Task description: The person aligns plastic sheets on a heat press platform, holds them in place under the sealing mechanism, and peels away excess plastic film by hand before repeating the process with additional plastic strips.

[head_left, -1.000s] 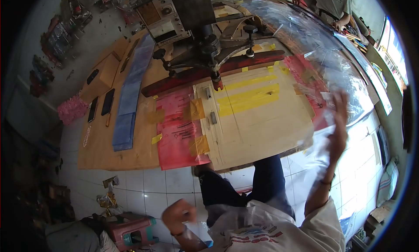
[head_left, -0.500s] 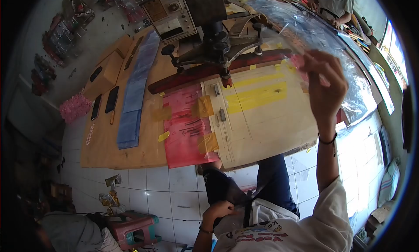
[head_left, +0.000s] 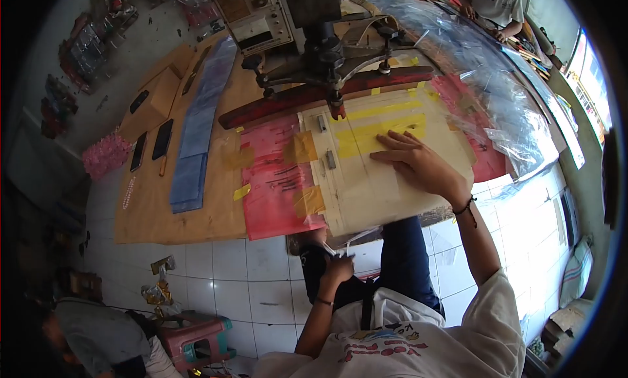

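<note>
Rest the right hand (head_left: 422,162) flat on the tan sheet (head_left: 366,198), on the near side of the red bar (head_left: 288,103), fingers spread and empty-looking; press evenly. Leave the left hand (head_left: 338,270) well apart from the bar, nearer the body: finger state, cannot tell.

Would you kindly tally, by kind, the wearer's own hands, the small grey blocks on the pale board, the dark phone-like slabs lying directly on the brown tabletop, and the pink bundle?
Own hands: 2 (left hand, right hand)
Grey blocks on the pale board: 2
Dark slabs directly on the tabletop: 2
Pink bundle: 1
Total: 7
</note>
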A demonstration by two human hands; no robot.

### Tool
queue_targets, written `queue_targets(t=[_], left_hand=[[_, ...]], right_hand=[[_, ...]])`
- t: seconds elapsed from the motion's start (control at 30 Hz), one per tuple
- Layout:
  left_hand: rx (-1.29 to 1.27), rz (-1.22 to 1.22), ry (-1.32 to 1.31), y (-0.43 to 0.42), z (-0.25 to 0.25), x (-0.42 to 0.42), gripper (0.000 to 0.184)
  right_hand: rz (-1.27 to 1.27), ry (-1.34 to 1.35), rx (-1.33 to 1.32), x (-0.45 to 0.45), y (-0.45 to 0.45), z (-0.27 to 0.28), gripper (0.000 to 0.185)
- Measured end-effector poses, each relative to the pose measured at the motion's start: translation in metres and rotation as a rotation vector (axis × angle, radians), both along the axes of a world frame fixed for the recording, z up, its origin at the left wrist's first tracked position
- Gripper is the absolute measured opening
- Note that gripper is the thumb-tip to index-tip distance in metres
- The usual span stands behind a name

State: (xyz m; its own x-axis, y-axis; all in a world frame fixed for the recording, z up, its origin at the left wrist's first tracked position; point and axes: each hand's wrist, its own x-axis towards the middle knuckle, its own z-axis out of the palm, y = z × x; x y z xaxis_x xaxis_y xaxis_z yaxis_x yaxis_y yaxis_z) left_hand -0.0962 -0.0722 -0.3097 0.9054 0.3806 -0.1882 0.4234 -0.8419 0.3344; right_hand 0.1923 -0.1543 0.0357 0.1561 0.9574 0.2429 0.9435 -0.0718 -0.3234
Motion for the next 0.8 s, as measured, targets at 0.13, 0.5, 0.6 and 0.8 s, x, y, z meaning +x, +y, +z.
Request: queue_targets(t=[0.13,0.5,0.6,0.8], left_hand=[[-0.736,-0.317,0.126,0.002,0.167,0.009,0.031],[0.281,-0.099,-0.67,0.037,0.307,0.069,0.039],[0.291,-0.066,-0.638,0.037,0.307,0.069,0.042],[0.281,0.004,-0.725,0.034,0.299,0.081,0.039]], right_hand=[[0.061,-0.013,0.038,0.02,0.011,-0.016,0.041],[0.027,-0.047,0.083,0.039,0.055,-0.02,0.042],[0.036,0.129,0.069,0.037,0.049,-0.011,0.042],[-0.004,-0.056,0.055,0.017,0.052,-0.009,0.044]])
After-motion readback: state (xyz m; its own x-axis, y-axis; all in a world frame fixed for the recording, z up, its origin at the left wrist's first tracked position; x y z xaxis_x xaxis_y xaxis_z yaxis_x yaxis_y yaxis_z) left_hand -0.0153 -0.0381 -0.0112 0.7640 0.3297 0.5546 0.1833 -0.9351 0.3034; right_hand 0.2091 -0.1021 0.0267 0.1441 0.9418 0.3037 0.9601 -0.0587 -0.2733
